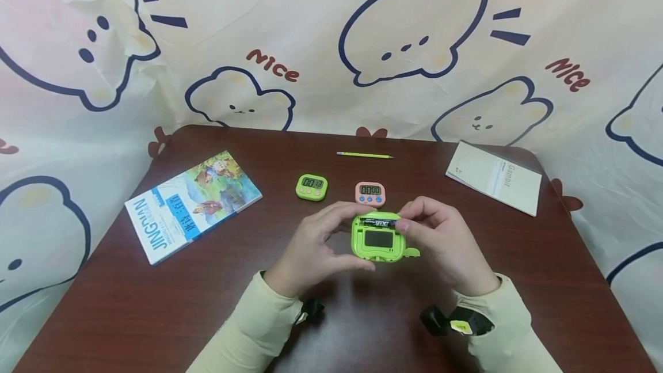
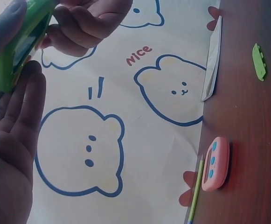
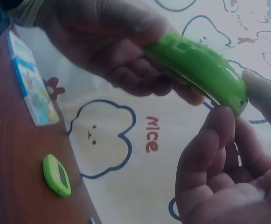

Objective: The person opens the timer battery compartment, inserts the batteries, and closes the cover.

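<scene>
Fingers first: the left hand [image 1: 311, 246] has its fingers curled round the left edge of a green timer [image 1: 377, 238], thumb along the bottom, holding it up above the bench [image 1: 103, 281] with its back facing the camera. The right hand [image 1: 440, 240] pinches a battery [image 1: 380, 223] at its right end, and that battery lies across the open compartment at the top of the timer's back. From the right wrist view the timer shows edge-on, gripped between both hands; the left wrist view shows the same, the green body clamped at the upper left corner.

Just below the right hand, a small green cover [image 1: 411, 252] peeks out beside the timer's lower right corner; the left wrist view shows it lying flat on the bench.

Moving outward: directly behind the held timer sits a pink timer [image 1: 370, 193] with blue buttons, and to its left a second green timer [image 1: 312, 187], both face up on the bench. Farther back lies a yellow-green pencil [image 1: 365, 155], near the far edge. Out to the left rests a book [image 1: 191, 203] with a landscape cover, and to the right a white notepad [image 1: 492, 177]. A cartoon-bear cloth [image 1: 414, 45] hangs behind it all.
</scene>
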Demonstrator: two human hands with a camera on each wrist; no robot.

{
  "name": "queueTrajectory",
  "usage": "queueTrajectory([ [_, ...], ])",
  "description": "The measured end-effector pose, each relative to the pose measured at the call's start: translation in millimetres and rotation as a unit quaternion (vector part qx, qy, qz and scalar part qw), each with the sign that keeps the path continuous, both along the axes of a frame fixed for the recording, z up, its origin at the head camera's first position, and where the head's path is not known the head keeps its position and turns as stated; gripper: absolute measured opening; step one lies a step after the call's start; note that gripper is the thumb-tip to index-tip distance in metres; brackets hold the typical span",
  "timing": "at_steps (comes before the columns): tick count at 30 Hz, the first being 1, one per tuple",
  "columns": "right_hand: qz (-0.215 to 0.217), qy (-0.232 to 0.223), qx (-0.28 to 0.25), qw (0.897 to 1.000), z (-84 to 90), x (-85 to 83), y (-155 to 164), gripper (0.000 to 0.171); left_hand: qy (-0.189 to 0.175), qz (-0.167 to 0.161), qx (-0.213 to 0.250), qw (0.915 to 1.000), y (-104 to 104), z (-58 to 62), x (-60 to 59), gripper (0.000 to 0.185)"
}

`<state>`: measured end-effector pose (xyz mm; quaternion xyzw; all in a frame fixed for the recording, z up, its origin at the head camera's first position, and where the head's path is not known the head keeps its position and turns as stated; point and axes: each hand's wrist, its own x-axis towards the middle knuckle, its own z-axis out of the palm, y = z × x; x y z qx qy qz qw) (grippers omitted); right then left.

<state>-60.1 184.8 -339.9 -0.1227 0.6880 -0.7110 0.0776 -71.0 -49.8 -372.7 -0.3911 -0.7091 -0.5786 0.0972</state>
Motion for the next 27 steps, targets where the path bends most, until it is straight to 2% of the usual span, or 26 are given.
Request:
queueTrajectory([
  [2, 0.01, -0.007, -0.026, 1.0, 0.7, -0.3, -1.0, 0.004, 0.002, 0.002, 0.001, 1.0, 0.1, -0.4, 0.3, 0.078],
  [6, 0.0, -0.015, -0.039, 0.999, 5.2, 0.8, -5.7, 0.007, 0.01, 0.006, -0.005, 0.9999, 0.6, -1.7, 0.5, 0.077],
  [12, -0.044, -0.007, 0.019, 0.999, 10.8, 2.4, -13.6, 0.011, 0.024, 0.013, -0.016, 0.9995, -0.1, -1.9, 0.3, 0.074],
  [18, -0.078, 0.003, 0.083, 0.993, 8.2, 3.3, -13.6, 0.008, 0.022, 0.018, -0.045, 0.9986, 0.0, -1.8, 0.4, 0.074],
  [22, -0.101, 0.001, 0.087, 0.991, 5.8, 3.7, -13.3, 0.015, -0.009, 0.02, -0.03, 0.9993, 7.8, -4.5, 3.0, 0.075],
  [25, -0.117, -0.01, 0.06, 0.991, 4.1, 4.2, -11.9, 0.008, -0.041, 0.022, 0.008, 0.9989, 18.1, -6.4, 7.6, 0.077],
  [27, -0.119, -0.016, 0.041, 0.992, 2.8, 4.1, -10.1, 0.002, -0.047, 0.026, 0.025, 0.9982, 23.0, -7.2, 9.2, 0.079],
])
